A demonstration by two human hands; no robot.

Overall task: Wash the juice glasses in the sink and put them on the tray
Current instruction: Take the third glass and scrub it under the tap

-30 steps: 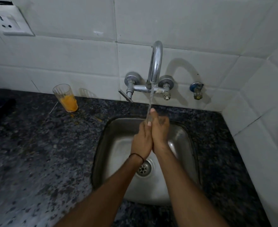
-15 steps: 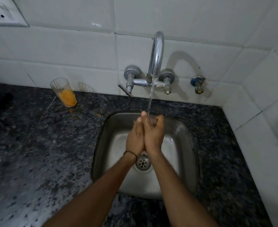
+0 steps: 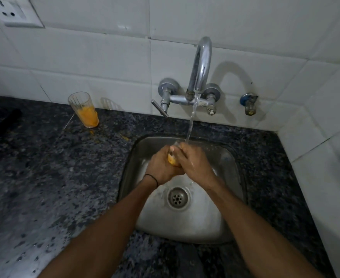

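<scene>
clasped from both sides, the held glass (image 3: 172,159) sits between the curled left hand (image 3: 161,167) and right hand (image 3: 195,164) over the sink (image 3: 230,171) at the centre of the frame, only an orange-smeared sliver showing under water from the tap (image 3: 202,63). the second glass (image 3: 84,110) stands upright on the counter (image 3: 45,177) at upper left, its lower half orange with juice, well apart from the sink, and a wall socket (image 3: 12,13) fills the top left corner.
</scene>
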